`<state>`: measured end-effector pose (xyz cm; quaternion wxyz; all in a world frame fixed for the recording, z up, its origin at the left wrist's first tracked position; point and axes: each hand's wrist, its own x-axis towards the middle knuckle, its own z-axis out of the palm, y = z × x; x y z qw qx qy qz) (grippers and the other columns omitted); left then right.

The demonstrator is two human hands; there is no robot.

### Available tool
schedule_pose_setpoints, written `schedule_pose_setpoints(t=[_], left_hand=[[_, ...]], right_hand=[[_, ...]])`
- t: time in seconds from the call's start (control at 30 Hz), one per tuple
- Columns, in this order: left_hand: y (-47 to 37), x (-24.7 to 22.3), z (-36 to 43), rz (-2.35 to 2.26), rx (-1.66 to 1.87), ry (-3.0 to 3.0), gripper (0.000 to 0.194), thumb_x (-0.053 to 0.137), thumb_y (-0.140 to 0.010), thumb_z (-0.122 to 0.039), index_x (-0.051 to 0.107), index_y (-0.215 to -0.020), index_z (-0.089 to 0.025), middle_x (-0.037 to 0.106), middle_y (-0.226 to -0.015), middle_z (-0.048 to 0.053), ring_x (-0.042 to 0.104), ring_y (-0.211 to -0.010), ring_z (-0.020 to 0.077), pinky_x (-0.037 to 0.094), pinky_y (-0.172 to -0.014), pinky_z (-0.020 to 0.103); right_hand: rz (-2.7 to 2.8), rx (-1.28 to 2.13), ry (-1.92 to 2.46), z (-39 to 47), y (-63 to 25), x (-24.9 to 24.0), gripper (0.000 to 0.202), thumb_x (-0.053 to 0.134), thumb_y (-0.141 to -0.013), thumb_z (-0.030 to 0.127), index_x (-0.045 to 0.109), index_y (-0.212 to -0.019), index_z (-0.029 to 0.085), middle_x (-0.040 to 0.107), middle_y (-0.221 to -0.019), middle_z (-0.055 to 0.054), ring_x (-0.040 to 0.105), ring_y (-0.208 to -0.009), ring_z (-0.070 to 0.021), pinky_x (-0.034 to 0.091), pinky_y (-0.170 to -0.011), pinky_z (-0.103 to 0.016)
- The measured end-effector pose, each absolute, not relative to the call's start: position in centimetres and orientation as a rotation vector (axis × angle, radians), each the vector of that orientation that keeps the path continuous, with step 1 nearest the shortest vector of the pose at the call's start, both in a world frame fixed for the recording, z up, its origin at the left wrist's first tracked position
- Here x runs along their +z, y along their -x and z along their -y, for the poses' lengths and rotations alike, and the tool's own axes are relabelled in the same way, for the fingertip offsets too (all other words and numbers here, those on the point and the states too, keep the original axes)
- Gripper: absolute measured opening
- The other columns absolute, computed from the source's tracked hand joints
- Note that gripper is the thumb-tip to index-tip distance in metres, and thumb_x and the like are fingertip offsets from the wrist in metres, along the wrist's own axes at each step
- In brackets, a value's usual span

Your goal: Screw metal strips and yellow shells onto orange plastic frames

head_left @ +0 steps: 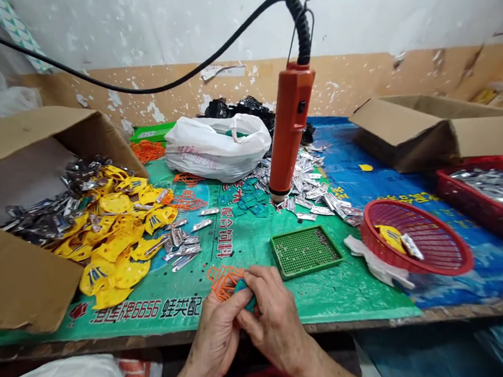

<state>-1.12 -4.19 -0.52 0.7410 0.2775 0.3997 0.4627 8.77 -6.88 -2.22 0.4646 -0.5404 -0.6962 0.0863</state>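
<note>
Together, the left hand [218,328] and right hand [273,314], fingers curled closed, grip orange [225,281] and teal pieces [242,285]. A green tray [306,251] lies just beyond.

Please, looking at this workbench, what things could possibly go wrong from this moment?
The green tray of tiny parts sits just beyond the right hand; a careless knock might spill them.

The orange power tool hangs from above, its tip near loose silver pieces; if it swings, it could scatter some.

Yellow parts spread from the tipped cardboard box onto the green sheet, beside more silver pieces, so they may get mixed.
</note>
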Motion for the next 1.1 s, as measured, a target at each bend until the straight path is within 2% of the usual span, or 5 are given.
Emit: schedule_pose_setpoints(t=[0.2,0.33,0.53,0.7,1.1], left_hand=[[1.7,0.2,3.9,-0.905,0.88,-0.662,0.026,0.075,-0.066,-0.02,0.068,-0.091,-0.018,0.068,-0.084,0.001,0.063,-0.075,0.0164,0.051,-0.073,0.028],[1.7,0.0,3.6,-0.944,0.813,-0.649,0.029,0.077,-0.062,-0.02,0.066,-0.089,-0.017,0.066,-0.081,0.002,0.061,-0.074,0.0168,0.052,-0.07,0.03],[1.0,0.3,4.0,-0.904,0.716,-0.685,0.027,0.074,-0.062,-0.017,0.066,-0.088,-0.016,0.064,-0.08,0.001,0.059,-0.072,0.0155,0.052,-0.069,0.03],[0.9,0.6,3.9,-0.906,0.676,-0.707,0.028,0.072,-0.063,-0.016,0.066,-0.091,-0.016,0.064,-0.082,0.002,0.059,-0.075,0.0165,0.052,-0.071,0.03],[-0.2,-0.5,3.2,-0.93,0.662,-0.691,0.029,0.073,-0.06,-0.018,0.064,-0.088,-0.015,0.065,-0.079,0.002,0.06,-0.07,0.0163,0.052,-0.067,0.029]], right_hand=[[1.798,0.491,1.241,6.9,-12.1,0.5,0.042,0.069,-0.076,0.024,0.055,-0.116,0.019,0.059,-0.113,-0.011,0.059,-0.101,-0.0241,0.055,-0.082,-0.04],[1.365,0.176,1.359,3.3,-17.8,4.6,0.04,0.067,-0.078,0.031,0.056,-0.116,0.024,0.058,-0.113,-0.008,0.059,-0.095,-0.0222,0.054,-0.073,-0.039],[1.269,0.279,1.264,-6.6,-22.4,9.2,0.09,0.084,-0.05,0.041,0.045,-0.13,0.027,0.049,-0.132,-0.01,0.05,-0.115,-0.0298,0.048,-0.087,-0.047],[1.348,0.837,0.932,-10.6,-20.4,10.3,0.058,0.077,-0.055,0.026,0.057,-0.109,0.019,0.065,-0.092,-0.001,0.06,-0.084,-0.018,0.049,-0.077,-0.036],[1.013,0.593,1.289,-3.8,-18.5,7.6,0.03,0.077,-0.053,0.03,0.053,-0.068,0.019,0.055,-0.062,0.004,0.051,-0.053,-0.0122,0.045,-0.052,-0.031]])
